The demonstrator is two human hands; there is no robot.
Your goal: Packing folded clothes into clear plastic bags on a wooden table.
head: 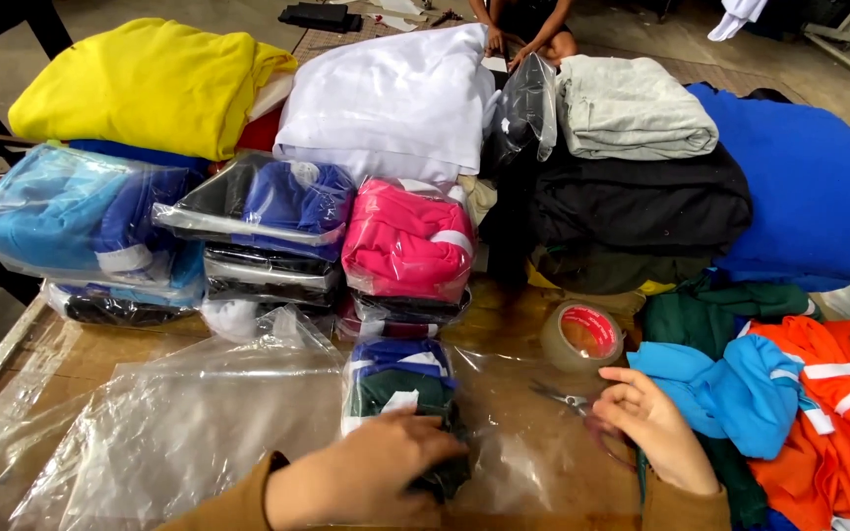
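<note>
Hands at near edge of the wooden table [504,315]. Left hand [371,477] lies palm-down, fingers curled over a bagged dark garment [400,393], navy and green with a white label, pressing its near end; whether the fingers close fully round it cannot be told. The bag stands in the middle of the near edge, on loose clear plastic bags [169,423] that spread towards the near left corner.

Right hand [651,423] sits just right of that bundle, fingers bent and gripping the handles of small scissors [568,398], blades pointing left over the plastic sheet. Roll of brown packing tape [582,336] stands just beyond the scissors, on bare wood, apart from the hand.

Right edge: loose heap of garments, a light blue one [730,393] nearest the right hand, orange one with white stripes [838,433] at the near right corner, dark green one [720,310] behind.

Middle of table: stacked bagged garments, pink pack [407,241] directly beyond the held bundle, blue packs [81,221] towards the left edge. Far side: folded yellow cloth [140,84], white cloth [386,98], grey cloth [632,118] on black cloth [641,202], blue fabric [819,187] at far right.

Beyond the far edge, another person's hands [509,44], partly visible.
</note>
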